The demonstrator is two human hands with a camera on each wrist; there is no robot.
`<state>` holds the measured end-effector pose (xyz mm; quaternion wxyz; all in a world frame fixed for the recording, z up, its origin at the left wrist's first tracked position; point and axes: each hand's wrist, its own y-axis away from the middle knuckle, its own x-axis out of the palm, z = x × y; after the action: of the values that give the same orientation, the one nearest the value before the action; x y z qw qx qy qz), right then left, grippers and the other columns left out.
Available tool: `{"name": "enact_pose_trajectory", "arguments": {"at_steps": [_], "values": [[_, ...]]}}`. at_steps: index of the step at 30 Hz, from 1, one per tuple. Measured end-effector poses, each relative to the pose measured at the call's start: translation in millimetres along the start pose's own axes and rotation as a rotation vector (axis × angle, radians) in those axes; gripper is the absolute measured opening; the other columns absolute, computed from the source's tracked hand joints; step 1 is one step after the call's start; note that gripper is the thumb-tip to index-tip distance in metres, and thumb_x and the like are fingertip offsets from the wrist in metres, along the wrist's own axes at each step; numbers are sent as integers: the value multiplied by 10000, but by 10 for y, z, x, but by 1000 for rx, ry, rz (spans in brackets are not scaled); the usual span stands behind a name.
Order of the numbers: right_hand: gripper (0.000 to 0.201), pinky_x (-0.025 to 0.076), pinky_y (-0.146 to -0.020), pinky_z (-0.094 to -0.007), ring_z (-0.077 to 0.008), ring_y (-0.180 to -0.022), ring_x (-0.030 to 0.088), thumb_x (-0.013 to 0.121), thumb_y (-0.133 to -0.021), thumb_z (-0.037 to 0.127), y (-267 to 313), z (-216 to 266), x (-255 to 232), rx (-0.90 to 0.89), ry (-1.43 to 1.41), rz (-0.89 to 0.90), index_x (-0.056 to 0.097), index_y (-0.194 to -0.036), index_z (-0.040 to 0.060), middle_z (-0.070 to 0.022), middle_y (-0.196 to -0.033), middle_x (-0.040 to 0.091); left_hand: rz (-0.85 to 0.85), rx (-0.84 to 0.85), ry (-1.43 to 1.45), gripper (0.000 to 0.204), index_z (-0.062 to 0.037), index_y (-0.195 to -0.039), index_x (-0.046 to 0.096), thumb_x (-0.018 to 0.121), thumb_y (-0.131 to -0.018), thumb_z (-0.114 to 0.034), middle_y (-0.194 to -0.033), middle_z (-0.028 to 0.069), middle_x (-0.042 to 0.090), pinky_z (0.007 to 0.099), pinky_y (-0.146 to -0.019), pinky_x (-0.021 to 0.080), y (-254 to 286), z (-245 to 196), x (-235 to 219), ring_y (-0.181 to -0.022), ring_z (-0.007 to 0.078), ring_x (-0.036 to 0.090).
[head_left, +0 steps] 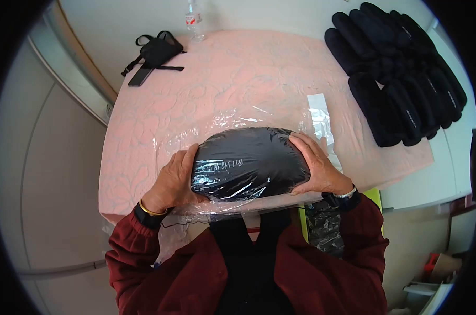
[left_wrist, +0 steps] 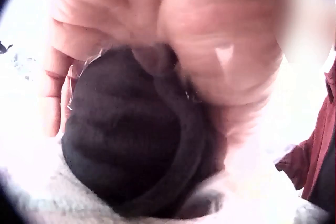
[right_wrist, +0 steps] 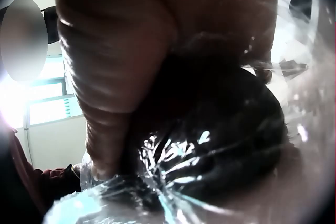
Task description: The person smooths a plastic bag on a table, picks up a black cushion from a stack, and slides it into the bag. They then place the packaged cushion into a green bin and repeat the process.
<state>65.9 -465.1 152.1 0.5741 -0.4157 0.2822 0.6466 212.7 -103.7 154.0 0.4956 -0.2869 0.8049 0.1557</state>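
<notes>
A black padded bundle (head_left: 248, 163) in clear plastic film lies across the near part of the pink-covered table, pale lettering showing on its left half. The left hand (head_left: 172, 181) grips its left end, thumb at the near side and fingers at the far side. At the right end the right hand (head_left: 322, 165) holds it the same way. In the left wrist view the dark rounded end (left_wrist: 131, 129) shows beneath the left hand (left_wrist: 157, 24). Shiny creased film covers the bundle (right_wrist: 226, 134) below the right hand (right_wrist: 121, 45) in the right wrist view.
Several black padded pieces (head_left: 400, 73) are piled at the right back. A clear bottle (head_left: 194, 22) and a black strapped pouch (head_left: 162, 51) with a dark flat object (head_left: 139, 77) stand at the left back. A white strip (head_left: 320, 118) lies right of the bundle on the pink cover (head_left: 238, 68).
</notes>
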Motion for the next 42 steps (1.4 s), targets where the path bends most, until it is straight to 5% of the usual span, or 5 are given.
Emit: {"name": "enact_pose_trajectory", "arguments": {"at_steps": [22,27,29,36,42], "values": [[1078,74,-1149,-698,-451,-1445,256,854,-513,571,-338,465,746,-198,98,-612,500,-1359,5,-288,-1450,413,-157,-52,86,781,-20,-1237,532,928,-569,-113,-978,172,726,388,-753,563,263,127,173,-880,337,716],[1061,83,-1147,-694,-465,-1421,282,835,-484,602,-263,484,679,-191,165,-555,533,-1303,-2,-295,-1425,427,206,-25,-357,1065,-23,-1461,391,917,-549,-181,-1290,246,602,463,-1026,439,274,-195,-493,-1228,393,564],[1060,83,-1147,-693,-468,-1418,284,838,-472,598,-200,464,692,-192,161,-532,538,-1292,-2,-296,-1421,430,-137,238,-447,1278,-10,-1538,264,924,-463,-214,-1505,238,399,467,-1154,283,150,-578,-485,-1403,402,359],[1010,80,-1155,-680,-444,-1396,309,842,-506,521,-84,310,645,-271,57,-576,527,-1321,16,-245,-1363,470,221,103,246,1452,109,-1514,186,979,-371,-309,-1514,264,336,423,-1182,268,-442,-344,0,-1417,358,346],[1130,113,-1174,-634,-401,-1446,262,893,-522,482,49,136,365,-48,130,-381,410,-1463,84,-184,-1504,347,197,80,-23,1443,81,-1517,205,989,-363,-288,-1398,278,474,432,-1126,358,-315,-214,-142,-1334,409,451]]}}
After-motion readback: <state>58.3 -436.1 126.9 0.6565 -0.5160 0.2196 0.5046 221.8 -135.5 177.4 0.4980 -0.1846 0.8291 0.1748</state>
